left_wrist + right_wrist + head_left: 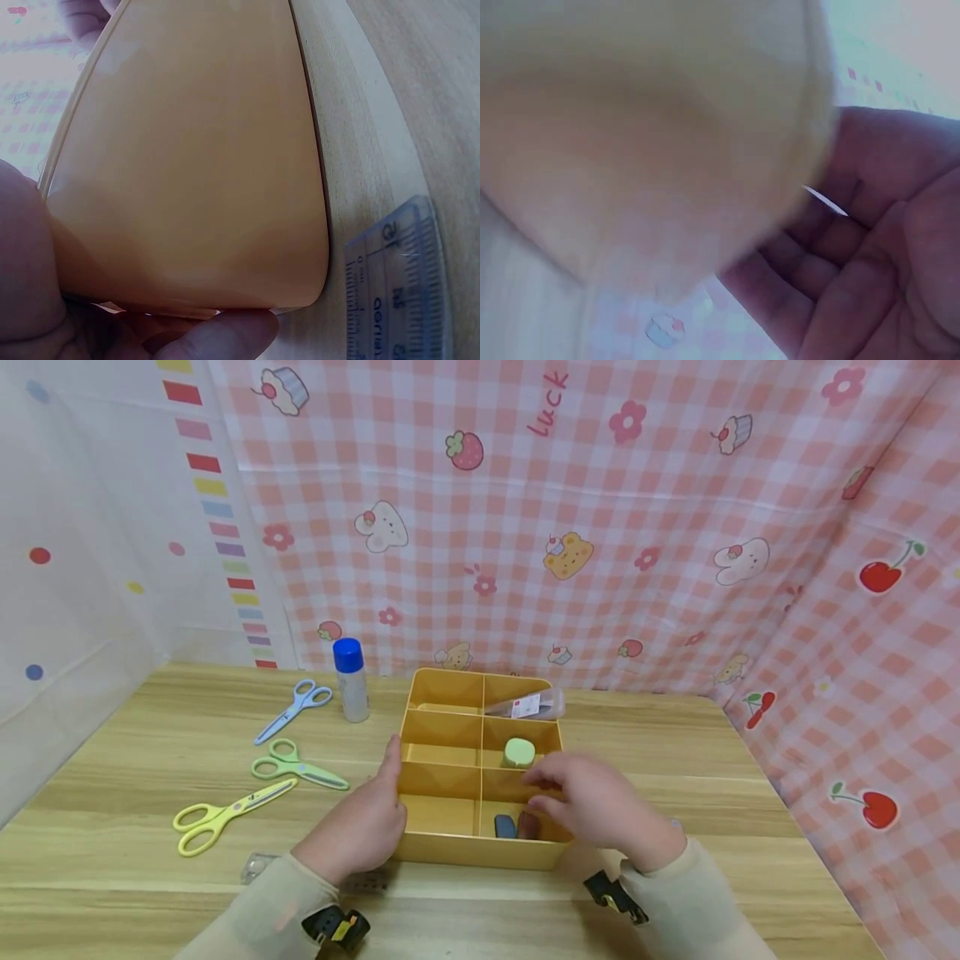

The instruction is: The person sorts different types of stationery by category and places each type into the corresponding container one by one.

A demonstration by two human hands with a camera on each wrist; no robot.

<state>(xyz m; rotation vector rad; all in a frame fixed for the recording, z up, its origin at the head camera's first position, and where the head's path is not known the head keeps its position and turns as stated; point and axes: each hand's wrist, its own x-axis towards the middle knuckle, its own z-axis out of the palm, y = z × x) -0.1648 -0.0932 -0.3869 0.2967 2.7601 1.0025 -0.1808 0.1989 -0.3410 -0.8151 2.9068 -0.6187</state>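
Observation:
A yellow-orange divided box (pixel 480 852) with two columns of compartments stands in front of me. My left hand (pixel 367 822) rests against its left wall, fingers extended along it. In the left wrist view, the left hand's fingers (pixel 225 337) lie round the corner from the broad front wall. My right hand (pixel 600 802), slightly blurred, hovers over the right front compartments with loosely bent fingers and nothing visible in it. Below it lie a small blue-grey block (pixel 505 827) and a dark brown one (pixel 528 826). A pale green rounded item (pixel 519 752) sits one compartment back.
A clear labelled packet (pixel 536 703) leans in the back right compartment. Left of the box are blue scissors (pixel 294 710), green scissors (pixel 300 768), yellow scissors (pixel 232 810) and a blue-capped bottle (pixel 352 685). A clear ruler (pixel 397 285) lies by the box's front. Patterned cloth hangs behind.

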